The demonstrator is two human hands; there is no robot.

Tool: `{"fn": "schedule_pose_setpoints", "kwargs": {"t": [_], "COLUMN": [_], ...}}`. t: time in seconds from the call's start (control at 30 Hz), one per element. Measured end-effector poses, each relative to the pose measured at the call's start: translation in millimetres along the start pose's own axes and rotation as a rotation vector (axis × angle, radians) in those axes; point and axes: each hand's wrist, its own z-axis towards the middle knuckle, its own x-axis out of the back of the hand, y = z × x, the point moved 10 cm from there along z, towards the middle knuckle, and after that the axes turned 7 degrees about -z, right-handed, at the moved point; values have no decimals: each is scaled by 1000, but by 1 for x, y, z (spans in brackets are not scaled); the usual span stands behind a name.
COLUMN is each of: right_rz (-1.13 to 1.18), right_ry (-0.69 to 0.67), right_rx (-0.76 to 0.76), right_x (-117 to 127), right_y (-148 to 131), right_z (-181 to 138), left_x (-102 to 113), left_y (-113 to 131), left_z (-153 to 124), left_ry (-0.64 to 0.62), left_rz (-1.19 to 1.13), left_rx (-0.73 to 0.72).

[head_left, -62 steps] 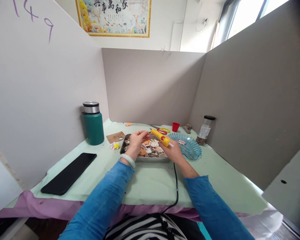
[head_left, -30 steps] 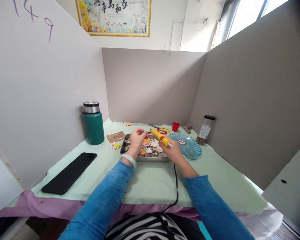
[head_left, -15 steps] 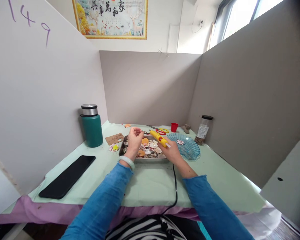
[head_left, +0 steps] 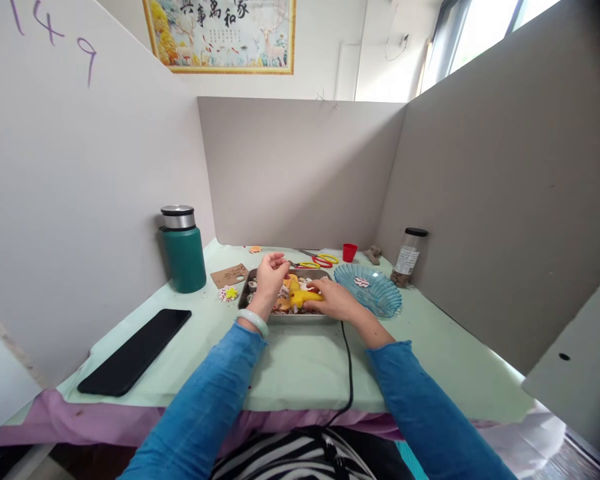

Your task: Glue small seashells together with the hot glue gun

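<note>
A yellow hot glue gun (head_left: 298,295) rests low over the metal tray (head_left: 307,319), among seashells (head_left: 283,305). The fingers of my right hand (head_left: 333,300) are on its handle, and its black cord (head_left: 351,373) runs down to the table's front edge. Above the tray's left part, my left hand (head_left: 271,275) is closed in a pinch, its fingertips together. Whatever it pinches is too small or too hidden to make out. A light bangle (head_left: 253,321) circles that wrist.
Left stand a green bottle (head_left: 183,257), a black phone (head_left: 136,353), a brown card (head_left: 229,276) and a flower-like piece (head_left: 228,293). Behind the tray lie scissors (head_left: 323,260). Right are a blue scalloped plate (head_left: 380,293), a red cup (head_left: 349,252) and a jar (head_left: 409,259). Partitions enclose the table.
My right hand has lowered the glue gun into the tray, turning it from its raised, slanted position. My left hand keeps its pinch in nearly the same place.
</note>
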Motion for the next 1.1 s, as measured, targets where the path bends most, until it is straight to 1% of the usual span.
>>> {"fn": "schedule_pose_setpoints", "kwargs": {"t": [0.07,0.13,0.2,0.3,0.33,0.43,0.57,0.73,0.83,0.97,1.1], "right_rz": [103,235,397,640,713,932,1130,1255,1282,1233,1092], "right_ry": [55,164,219,178,187,272,383,385,410,428,374], "right_rx": [32,1,-37,-73,-99,-182,-224,-258,-266,-264,-215], "right_x": [11,29,38,32,30,23,17,10,12,16,24], "right_y": [0,5,8,0,-1,-2,-1,0,1,0,4], "right_z": [0,0,0,4,5,8,10,10,8,8,12], "left_x": [-6,-15,-24,-32,-33,-34,-34,-37,-38,-39,-38], "left_y": [1,2,4,5,5,6,6,8,3,-10,-10], "left_z": [-3,-6,-11,-15,-16,-18,-21,-23,-23,-23,-22], "left_ry": [-49,-118,-185,-226,-227,-218,-187,-189,-196,-219,-211], "left_rz": [-19,-41,-64,-95,-106,-158,-207,-236,-251,-227,-219], "left_rx": [12,22,26,32,33,31,53,53,74,165,175]}}
